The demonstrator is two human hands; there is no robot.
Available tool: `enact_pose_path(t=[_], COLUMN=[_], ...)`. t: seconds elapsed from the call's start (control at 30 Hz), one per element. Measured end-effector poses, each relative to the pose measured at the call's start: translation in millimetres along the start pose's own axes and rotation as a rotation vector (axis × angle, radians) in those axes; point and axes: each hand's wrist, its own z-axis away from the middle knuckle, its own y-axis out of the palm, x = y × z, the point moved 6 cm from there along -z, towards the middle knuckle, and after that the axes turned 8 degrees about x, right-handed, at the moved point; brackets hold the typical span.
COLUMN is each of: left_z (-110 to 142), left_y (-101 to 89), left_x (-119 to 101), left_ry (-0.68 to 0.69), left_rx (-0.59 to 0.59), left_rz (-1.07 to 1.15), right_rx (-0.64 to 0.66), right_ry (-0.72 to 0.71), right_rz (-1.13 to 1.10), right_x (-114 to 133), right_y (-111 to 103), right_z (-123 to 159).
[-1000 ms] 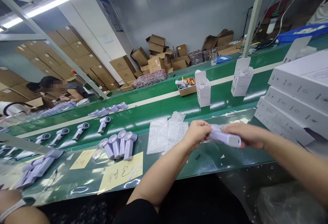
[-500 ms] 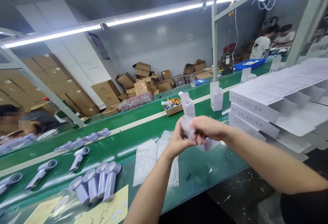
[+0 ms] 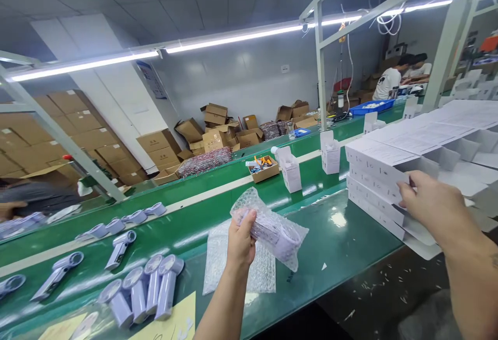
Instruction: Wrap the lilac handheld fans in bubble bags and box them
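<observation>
My left hand (image 3: 240,244) is closed around a lilac handheld device wrapped in a bubble-wrap bag (image 3: 272,229), held up above the green bench (image 3: 338,236). My right hand (image 3: 430,202) is at the stack of flat white boxes (image 3: 383,168) on the right, fingers curled on the edge of the top box. Several bare lilac devices (image 3: 146,290) lie side by side at the lower left. Empty bubble-wrap bags (image 3: 218,259) lie on the bench under my left hand.
A green conveyor (image 3: 187,210) carries more lilac devices (image 3: 119,241), upright white cartons (image 3: 291,170) and a small cardboard tray of tools (image 3: 264,166). Brown boxes pile along the back wall. Other people work at the far right and at the left edge.
Both hands were together on the device, wrapping it. Now my left hand alone holds the bagged device and my right hand has moved right to the white box stack.
</observation>
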Motion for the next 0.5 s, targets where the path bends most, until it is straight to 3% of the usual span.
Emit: enact_pose_path(t=[0.07, 0.13, 0.27, 0.33, 0.4, 0.5], left_z=[-2, -3, -2, -3, -4, -2], left_y=[-12.5, -24.6, -28.4, -17.7, -4.4, 10.0], left_x=[-9, -22, -39, -36, -27, -18], left_ry=[0.019, 0.075, 0.203, 0.218, 0.204, 0.216], left_rx=[-0.098, -0.191, -0.270, -0.257, -0.247, -0.241], left_rz=[0.049, 0.094, 0.165, 0.170, 0.138, -0.002], right_rx=[-0.068, -0.051, 0.278, 0.406, 0.452, 0.472], right_ry=[-0.132, -0.351, -0.759, -0.931, -1.057, -1.090], right_rz=[0.158, 0.304, 0.408, 0.340, 0.172, -0.149], right_x=[30, 69, 132, 152, 163, 165], right_y=[1, 10, 62, 92, 113, 131], right_z=[11, 26, 46, 52, 58, 63])
